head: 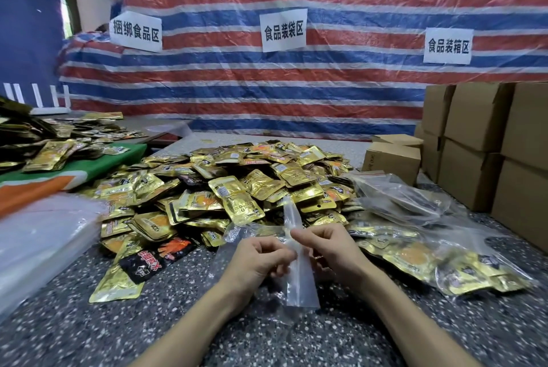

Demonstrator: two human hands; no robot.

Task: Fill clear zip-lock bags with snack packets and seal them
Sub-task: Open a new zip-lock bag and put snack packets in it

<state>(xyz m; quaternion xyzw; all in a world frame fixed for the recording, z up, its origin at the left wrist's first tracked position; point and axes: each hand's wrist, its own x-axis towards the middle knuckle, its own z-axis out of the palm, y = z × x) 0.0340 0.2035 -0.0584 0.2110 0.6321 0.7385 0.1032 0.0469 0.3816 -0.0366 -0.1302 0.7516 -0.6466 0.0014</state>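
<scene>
Just above the near part of the speckled table (74, 331), both hands hold one empty clear zip-lock bag (299, 274). The left hand (261, 260) pinches the bag from the left with curled fingers. The right hand (329, 248) pinches it from the right, slightly farther out. The bag's long axis runs away from the person, and its far end points at the pile of gold snack packets (237, 185) directly ahead, about equally near to both hands. The mouth is judged not yet opened. Filled bags (415, 251) lie to the right, with cardboard boxes (480, 141) beyond them. A striped tarpaulin (267, 91) closes the room behind.
</scene>
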